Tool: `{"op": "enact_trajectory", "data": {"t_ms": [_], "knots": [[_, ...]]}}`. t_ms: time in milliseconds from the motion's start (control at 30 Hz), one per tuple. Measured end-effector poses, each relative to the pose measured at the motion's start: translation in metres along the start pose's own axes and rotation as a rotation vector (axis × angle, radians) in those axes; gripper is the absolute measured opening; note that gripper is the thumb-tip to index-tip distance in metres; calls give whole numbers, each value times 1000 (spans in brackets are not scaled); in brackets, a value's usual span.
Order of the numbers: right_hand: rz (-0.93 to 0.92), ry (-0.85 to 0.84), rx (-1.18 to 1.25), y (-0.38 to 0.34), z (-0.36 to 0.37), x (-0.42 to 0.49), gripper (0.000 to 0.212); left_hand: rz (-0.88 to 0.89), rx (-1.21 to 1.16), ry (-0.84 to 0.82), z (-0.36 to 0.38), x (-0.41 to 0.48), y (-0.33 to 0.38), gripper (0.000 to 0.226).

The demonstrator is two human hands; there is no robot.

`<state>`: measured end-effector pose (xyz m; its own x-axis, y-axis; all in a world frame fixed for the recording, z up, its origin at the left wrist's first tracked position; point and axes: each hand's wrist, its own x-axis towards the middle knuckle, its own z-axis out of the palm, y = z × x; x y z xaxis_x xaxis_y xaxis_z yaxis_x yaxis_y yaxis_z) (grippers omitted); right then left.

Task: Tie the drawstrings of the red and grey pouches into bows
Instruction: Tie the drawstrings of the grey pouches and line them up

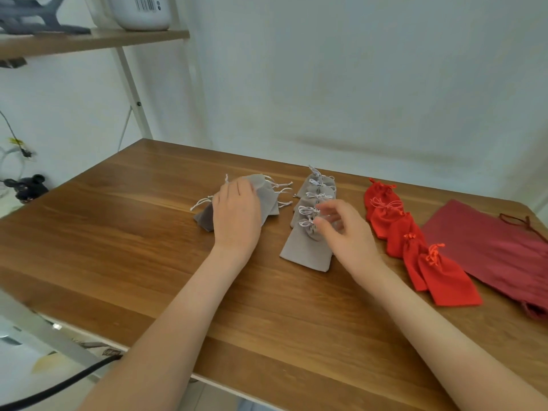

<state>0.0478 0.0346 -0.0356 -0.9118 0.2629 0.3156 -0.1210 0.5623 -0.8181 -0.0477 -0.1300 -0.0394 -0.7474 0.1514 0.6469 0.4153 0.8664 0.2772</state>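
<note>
A loose pile of grey pouches [269,200] with untied white drawstrings lies at the table's middle. My left hand [237,215] rests on this pile, its fingertips gripping the edge of the top pouch. To the right, several grey pouches with tied bows [307,252] lie in an overlapping row. My right hand [348,229] hovers at the nearest bow of that row, fingers loosely spread and blurred, holding nothing. Further right, several red pouches [450,283] with tied red and white bows form a second row.
A larger dark red drawstring bag [492,244] lies flat at the far right of the wooden table [133,238]. A shelf [89,40] with a white container stands at the back left. A black cable [59,387] hangs below the table's front left edge.
</note>
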Motion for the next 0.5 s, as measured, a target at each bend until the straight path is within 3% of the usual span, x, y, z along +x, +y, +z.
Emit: {"op": "enact_trajectory", "data": {"t_ms": [67, 200, 300, 367, 433, 500], "knots": [[89, -109, 213, -9, -2, 3, 16, 21, -178, 20, -10, 0, 11, 8], [300, -227, 721, -18, -6, 8, 41, 30, -446, 32, -30, -7, 38, 9], [366, -269, 1008, -20, -21, 10, 54, 231, -590, -97, -45, -14, 61, 13], [299, -290, 1004, -17, -34, 9, 52, 378, -635, -281, -49, -20, 74, 11], [251, -261, 891, -10, -46, 2, 36, 447, -674, -406, -48, -26, 83, 11], [275, -208, 806, -2, -57, -8, 34, 443, -724, -374, -42, -33, 91, 17]]}}
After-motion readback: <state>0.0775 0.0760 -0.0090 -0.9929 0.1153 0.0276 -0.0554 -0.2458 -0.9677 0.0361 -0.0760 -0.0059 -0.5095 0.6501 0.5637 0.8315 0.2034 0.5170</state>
